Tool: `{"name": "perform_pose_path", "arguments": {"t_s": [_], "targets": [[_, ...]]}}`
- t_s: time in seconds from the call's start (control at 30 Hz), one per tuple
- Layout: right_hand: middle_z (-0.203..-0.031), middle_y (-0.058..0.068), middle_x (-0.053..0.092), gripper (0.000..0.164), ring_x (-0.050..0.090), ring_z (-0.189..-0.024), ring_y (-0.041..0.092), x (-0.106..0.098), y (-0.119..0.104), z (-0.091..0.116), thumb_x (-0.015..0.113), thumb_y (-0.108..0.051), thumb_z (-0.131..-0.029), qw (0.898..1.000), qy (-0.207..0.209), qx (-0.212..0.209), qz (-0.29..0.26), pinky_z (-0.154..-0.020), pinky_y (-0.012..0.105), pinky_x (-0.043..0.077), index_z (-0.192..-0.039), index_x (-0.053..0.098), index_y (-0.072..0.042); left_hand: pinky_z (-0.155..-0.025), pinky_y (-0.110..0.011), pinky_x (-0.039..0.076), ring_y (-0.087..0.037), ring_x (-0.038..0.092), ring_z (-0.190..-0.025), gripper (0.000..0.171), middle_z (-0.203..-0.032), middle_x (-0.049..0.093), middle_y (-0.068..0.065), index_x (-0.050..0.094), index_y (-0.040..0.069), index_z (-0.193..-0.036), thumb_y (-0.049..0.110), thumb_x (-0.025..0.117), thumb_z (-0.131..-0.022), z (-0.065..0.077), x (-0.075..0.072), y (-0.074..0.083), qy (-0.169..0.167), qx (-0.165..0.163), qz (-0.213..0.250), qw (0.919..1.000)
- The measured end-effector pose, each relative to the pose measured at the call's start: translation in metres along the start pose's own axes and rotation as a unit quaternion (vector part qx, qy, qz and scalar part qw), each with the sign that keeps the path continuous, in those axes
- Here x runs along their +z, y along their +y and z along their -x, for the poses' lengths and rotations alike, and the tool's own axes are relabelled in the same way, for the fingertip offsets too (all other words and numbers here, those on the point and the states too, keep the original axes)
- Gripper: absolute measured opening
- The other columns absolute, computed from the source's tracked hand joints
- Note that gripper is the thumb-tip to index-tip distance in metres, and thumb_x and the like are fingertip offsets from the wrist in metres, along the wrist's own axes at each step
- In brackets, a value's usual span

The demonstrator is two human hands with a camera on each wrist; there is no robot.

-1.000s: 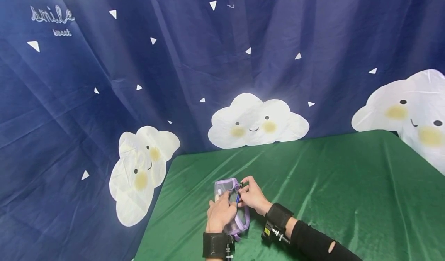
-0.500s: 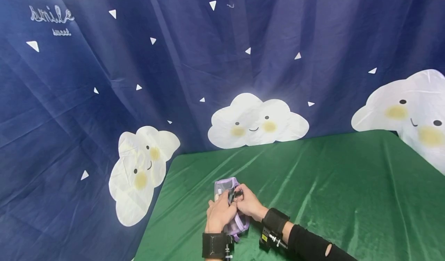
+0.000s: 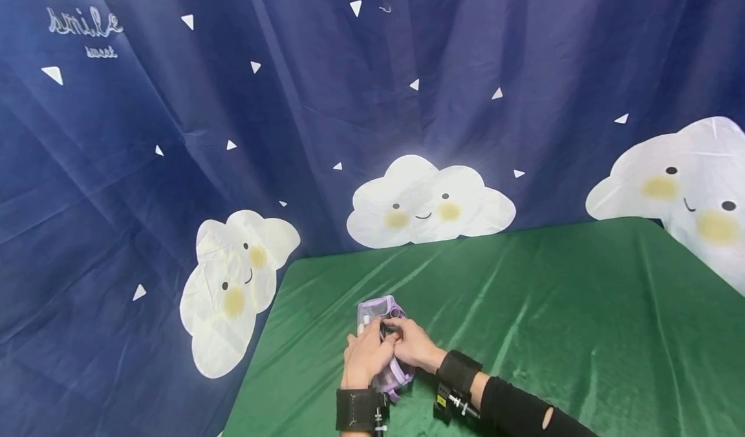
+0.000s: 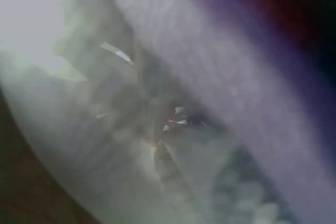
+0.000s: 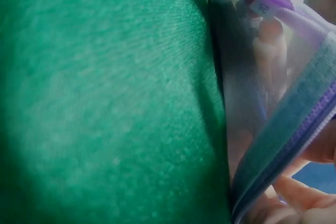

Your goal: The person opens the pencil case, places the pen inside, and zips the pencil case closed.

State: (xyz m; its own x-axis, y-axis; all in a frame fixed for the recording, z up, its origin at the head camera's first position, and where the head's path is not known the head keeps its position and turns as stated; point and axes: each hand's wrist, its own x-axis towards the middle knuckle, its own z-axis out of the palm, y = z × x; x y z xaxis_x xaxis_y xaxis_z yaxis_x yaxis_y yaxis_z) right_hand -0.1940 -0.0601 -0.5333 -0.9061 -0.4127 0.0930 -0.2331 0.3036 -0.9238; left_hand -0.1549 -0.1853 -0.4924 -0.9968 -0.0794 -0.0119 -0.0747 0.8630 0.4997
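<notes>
A see-through pencil case (image 3: 401,375) with purple trim and a zip lies on the green cloth, its mouth spread toward the right. My left hand (image 3: 367,358) lies over it and holds its edge, thumb toward the opening. At that opening, the curled fingers of my right hand (image 3: 418,346) pinch a dark pen (image 3: 383,329), mostly hidden between the two hands. Through the clear side of the case in the right wrist view, a fingertip (image 5: 270,45) shows. Blurred mesh and purple trim (image 4: 210,66) fill the left wrist view.
Green cloth (image 3: 524,333) covers the table, with creases running across it. Behind hangs a dark blue curtain (image 3: 326,101) printed with smiling clouds and triangles. Pale slim items (image 3: 365,322) show inside the case, beside my left fingers.
My right hand has moved down and left to the case's mouth, tilting the blue and black pen until most of it is hidden. The left hand has stayed almost still on the case.
</notes>
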Motion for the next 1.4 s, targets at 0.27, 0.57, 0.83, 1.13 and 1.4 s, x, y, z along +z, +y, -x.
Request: {"name": "perform_pose_path", "arguments": {"t_s": [0.27,0.57,0.83,1.13,1.4], "targets": [[-0.127,0.027,0.068,0.059,0.063,-0.089,0.017,-0.001,-0.005,0.003,0.058,0.003,-0.079,1.000,-0.030,0.009,-0.003,-0.073,0.017,0.048,-0.138,0.057,0.009,-0.085,-0.066,0.047,-0.048,0.055,-0.105,0.061,-0.146,0.061,-0.013,0.055,0.010,-0.145,0.038,0.056,-0.091,0.000,0.001,0.000,0.006,0.001,0.001,1.0000],[-0.131,0.029,0.066,0.061,0.068,-0.096,0.018,-0.003,-0.005,0.009,0.064,0.002,-0.078,0.999,-0.052,-0.010,-0.009,-0.082,0.020,0.055,-0.137,0.056,0.011,-0.084,-0.065,0.048,-0.048,0.055,-0.107,0.062,-0.146,0.060,-0.013,0.054,0.008,-0.145,0.034,0.055,-0.088,0.000,0.004,0.000,0.006,0.003,-0.007,1.0000],[-0.117,0.024,0.073,0.059,0.068,-0.093,0.017,-0.006,-0.002,0.011,0.068,0.003,-0.076,0.997,-0.069,-0.014,-0.022,-0.077,0.018,0.053,-0.133,0.060,0.010,-0.092,-0.071,0.045,-0.060,0.051,-0.123,0.064,-0.147,0.059,-0.014,0.053,0.008,-0.146,0.033,0.056,-0.087,-0.002,0.004,0.004,0.005,0.002,0.000,1.0000],[-0.113,0.015,0.075,0.053,0.065,-0.093,0.011,-0.011,-0.002,0.006,0.064,0.004,-0.076,0.989,-0.147,-0.024,-0.022,-0.080,0.020,0.056,-0.129,0.064,0.005,-0.102,-0.075,0.039,-0.053,0.052,-0.132,0.059,-0.147,0.059,-0.016,0.056,0.010,-0.144,0.030,0.055,-0.088,-0.002,0.005,0.003,0.006,0.015,-0.004,0.9999],[-0.087,-0.002,0.066,0.020,0.058,-0.073,0.006,-0.021,-0.004,-0.007,0.056,0.006,-0.081,0.975,-0.220,-0.024,0.001,-0.063,0.017,0.047,-0.092,0.069,-0.004,-0.095,-0.073,0.043,-0.054,0.055,-0.127,0.056,-0.143,0.063,-0.012,0.055,0.023,-0.144,0.027,0.051,-0.088,-0.003,0.007,0.004,0.005,0.035,-0.025,0.9991]]}}
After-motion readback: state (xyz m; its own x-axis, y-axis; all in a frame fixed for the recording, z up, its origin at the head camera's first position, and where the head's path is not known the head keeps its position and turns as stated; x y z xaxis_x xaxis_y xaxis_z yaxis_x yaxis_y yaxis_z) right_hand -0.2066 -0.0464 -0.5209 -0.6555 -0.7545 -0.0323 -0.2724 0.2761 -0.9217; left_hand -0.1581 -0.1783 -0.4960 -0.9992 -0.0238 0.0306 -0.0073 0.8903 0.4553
